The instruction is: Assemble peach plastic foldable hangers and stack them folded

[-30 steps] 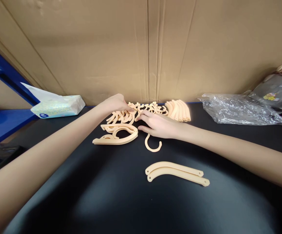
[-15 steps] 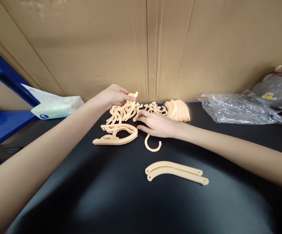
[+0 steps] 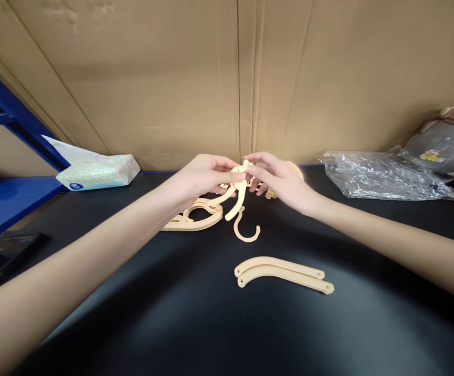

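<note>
My left hand (image 3: 201,177) and my right hand (image 3: 279,180) meet above the black table (image 3: 172,313), both pinching a beige plastic hanger piece (image 3: 237,196) whose two arms hang down from the fingers. Just below it lies a loose beige hook (image 3: 245,232). Behind the hands, partly hidden, is a heap of similar beige parts (image 3: 268,194). Assembled curved pieces (image 3: 195,216) lie under my left wrist. Two long curved arms (image 3: 283,275) rest side by side nearer to me.
A cardboard wall (image 3: 230,78) closes the back. A tissue pack (image 3: 97,169) sits at the left beside a blue shelf frame (image 3: 7,117). Crumpled clear plastic (image 3: 383,175) and a grey bag (image 3: 446,141) lie at the right. A dark phone (image 3: 3,253) lies at the left edge.
My left hand lifted a beige piece out of the heap and brought it toward the middle. My right hand rose off the table and took hold of the same piece.
</note>
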Motion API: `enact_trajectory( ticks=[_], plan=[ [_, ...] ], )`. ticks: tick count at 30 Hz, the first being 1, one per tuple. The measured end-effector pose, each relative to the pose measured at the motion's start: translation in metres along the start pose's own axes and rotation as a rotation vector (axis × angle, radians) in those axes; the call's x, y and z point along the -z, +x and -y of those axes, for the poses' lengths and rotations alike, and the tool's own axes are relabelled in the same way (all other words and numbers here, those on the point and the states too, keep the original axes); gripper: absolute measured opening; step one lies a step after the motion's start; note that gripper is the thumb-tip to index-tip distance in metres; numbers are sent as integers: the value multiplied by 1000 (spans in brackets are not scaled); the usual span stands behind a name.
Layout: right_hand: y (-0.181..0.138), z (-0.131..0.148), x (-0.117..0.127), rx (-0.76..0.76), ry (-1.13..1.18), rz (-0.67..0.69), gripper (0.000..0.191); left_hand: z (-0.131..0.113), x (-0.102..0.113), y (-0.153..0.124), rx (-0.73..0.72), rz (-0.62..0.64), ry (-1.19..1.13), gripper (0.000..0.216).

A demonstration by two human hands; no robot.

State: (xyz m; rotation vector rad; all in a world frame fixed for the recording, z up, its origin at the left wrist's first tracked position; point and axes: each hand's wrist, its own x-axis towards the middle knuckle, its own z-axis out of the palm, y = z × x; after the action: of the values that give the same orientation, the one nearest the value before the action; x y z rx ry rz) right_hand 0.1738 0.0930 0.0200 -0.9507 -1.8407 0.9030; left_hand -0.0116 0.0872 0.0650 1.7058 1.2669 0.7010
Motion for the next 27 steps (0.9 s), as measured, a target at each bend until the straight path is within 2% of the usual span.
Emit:
enact_trajectory(
  ticks=[2,4,6,9,12,15,18,23,25,27],
  plan=[
    [-9,4,10,-23,38,37,40,-1,-10,-7,-9,72,13,16],
    [-18,7,18,-40,62,99,35,-1,-21,-11,-19,122,-24,17],
    [-25,9,23,-69,92,119,29,0,-32,-13,-19,116,-101,17],
    [-36,9,29,-117,127,38,26,3,-44,-19,8,110,-172,20],
    [-48,9,35,-127,116,-61,24,5,-50,-28,37,155,-111,28],
    [-60,8,40,-140,129,-128,25,8,-54,-40,3,227,-104,32],
    [-68,7,41,-167,183,-162,26,11,-60,-50,-68,207,25,33],
    [-74,3,36,-207,278,-193,21,17,-67,-61,-295,51,437,21],
    [-74,3,33,-222,297,-186,21,18,-67,-63,-347,51,499,17],
    [-75,5,32,-233,301,-174,21,18,-66,-64,-339,77,469,21]
  ],
)
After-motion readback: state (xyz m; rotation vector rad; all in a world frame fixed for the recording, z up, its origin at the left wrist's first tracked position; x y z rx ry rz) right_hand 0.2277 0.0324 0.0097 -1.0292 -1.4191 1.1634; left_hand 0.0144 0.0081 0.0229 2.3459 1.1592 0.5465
